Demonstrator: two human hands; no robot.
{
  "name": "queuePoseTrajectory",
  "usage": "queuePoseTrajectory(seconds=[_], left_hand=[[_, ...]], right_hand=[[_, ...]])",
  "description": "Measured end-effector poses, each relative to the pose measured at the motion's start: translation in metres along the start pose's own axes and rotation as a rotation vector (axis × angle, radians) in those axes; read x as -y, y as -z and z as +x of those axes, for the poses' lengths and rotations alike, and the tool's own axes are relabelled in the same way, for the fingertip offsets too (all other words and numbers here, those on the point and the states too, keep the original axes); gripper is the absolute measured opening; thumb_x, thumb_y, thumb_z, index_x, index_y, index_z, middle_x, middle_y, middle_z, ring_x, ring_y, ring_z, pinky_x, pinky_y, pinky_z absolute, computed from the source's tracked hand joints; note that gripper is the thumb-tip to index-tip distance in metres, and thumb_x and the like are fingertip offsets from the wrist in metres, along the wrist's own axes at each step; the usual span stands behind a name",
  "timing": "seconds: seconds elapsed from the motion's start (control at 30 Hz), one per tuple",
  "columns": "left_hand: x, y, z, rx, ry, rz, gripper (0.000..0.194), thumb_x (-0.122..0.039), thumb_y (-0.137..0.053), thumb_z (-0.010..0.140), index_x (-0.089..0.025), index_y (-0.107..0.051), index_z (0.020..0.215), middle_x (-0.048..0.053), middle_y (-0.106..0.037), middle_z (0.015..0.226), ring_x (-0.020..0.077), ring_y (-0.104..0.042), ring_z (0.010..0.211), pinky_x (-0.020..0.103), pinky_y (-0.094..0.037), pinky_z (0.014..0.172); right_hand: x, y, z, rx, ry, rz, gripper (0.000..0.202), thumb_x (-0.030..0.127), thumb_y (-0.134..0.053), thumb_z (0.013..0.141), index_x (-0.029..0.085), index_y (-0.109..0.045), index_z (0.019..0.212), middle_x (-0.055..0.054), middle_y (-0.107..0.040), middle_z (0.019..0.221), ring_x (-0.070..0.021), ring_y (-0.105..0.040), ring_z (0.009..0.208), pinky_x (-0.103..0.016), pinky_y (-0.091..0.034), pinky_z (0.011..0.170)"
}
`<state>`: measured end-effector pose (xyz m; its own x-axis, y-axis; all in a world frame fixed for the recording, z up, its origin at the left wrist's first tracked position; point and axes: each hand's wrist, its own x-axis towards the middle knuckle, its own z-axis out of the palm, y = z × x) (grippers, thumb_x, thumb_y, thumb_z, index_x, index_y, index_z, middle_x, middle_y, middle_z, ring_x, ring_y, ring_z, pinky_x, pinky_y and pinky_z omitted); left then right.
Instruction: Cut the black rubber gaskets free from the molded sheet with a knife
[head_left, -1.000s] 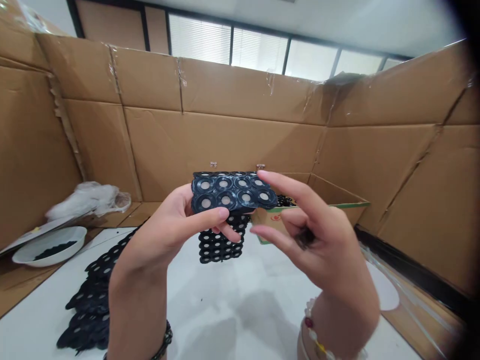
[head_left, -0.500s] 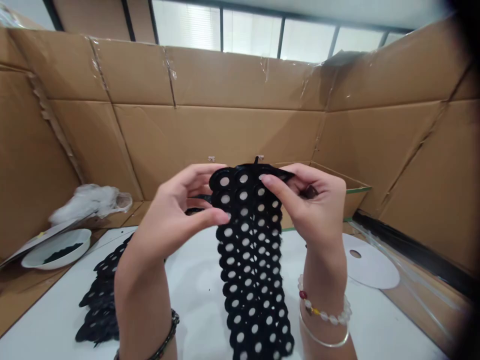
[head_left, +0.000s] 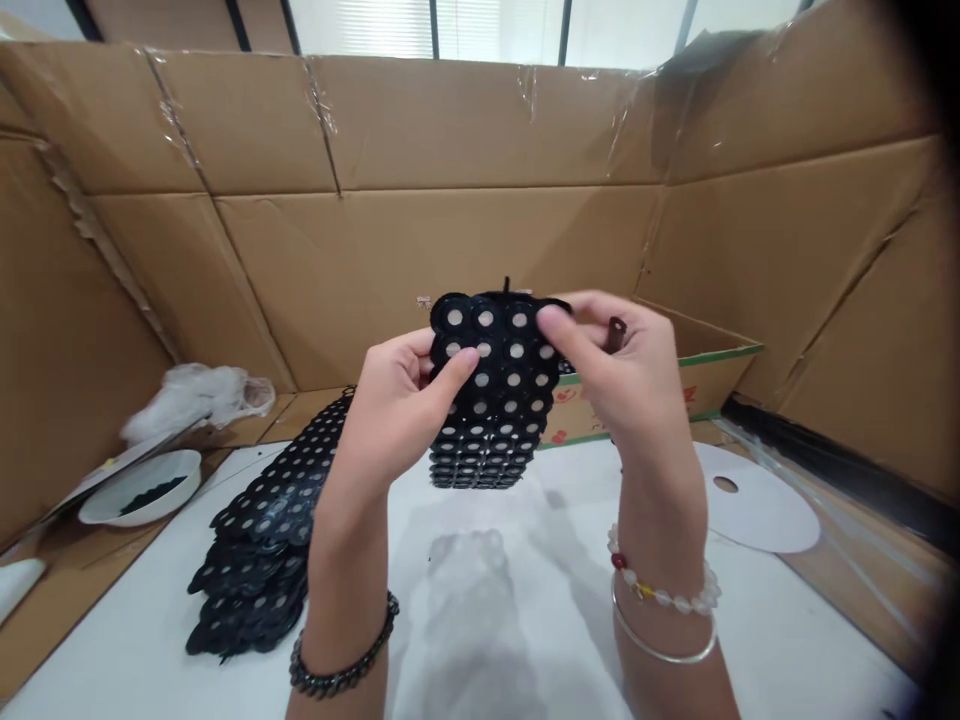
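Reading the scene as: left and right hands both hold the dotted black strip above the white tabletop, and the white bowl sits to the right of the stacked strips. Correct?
Bowl side is wrong: the white bowl sits to the left of the stacked strips, per the head view. Left hand and right hand do hold the dotted black strip above the white tabletop.

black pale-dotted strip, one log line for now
left hand, right hand: pinching strip near top | strip: above white tabletop | similar black strips: piled left
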<state>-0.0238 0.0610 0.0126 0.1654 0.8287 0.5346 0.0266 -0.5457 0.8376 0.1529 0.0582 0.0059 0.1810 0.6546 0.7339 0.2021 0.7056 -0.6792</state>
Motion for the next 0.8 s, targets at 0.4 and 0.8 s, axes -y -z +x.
queuePoseTrajectory(seconds=[0.4, 0.8], left_hand=[[0.010, 0.010, 0.013, 0.070, 0.229, -0.198, 0.044, -0.028, -0.074, 0.077, -0.017, -0.063, 0.118, 0.005, -0.076, 0.084, 0.0157, -0.069, 0.067, 0.020, -0.052, 0.055], [-0.013, 0.010, 0.003, 0.180, 0.243, -0.303, 0.030, -0.021, -0.071, 0.076, -0.018, -0.071, 0.106, 0.002, -0.073, 0.074, 0.0121, -0.062, 0.056, 0.017, -0.048, 0.048]], right_hand=[[0.002, -0.009, -0.002, -0.078, -0.012, 0.211, 0.071, 0.067, -0.012, 0.094, 0.019, -0.059, 0.070, 0.005, -0.030, 0.043, -0.0082, -0.036, 0.039, -0.022, -0.033, 0.040], [0.034, 0.015, -0.024, 0.226, 0.122, 0.047, 0.011, 0.033, -0.062, 0.090, 0.022, -0.059, 0.092, 0.003, -0.063, 0.073, -0.0095, -0.061, 0.064, -0.020, -0.049, 0.054]])
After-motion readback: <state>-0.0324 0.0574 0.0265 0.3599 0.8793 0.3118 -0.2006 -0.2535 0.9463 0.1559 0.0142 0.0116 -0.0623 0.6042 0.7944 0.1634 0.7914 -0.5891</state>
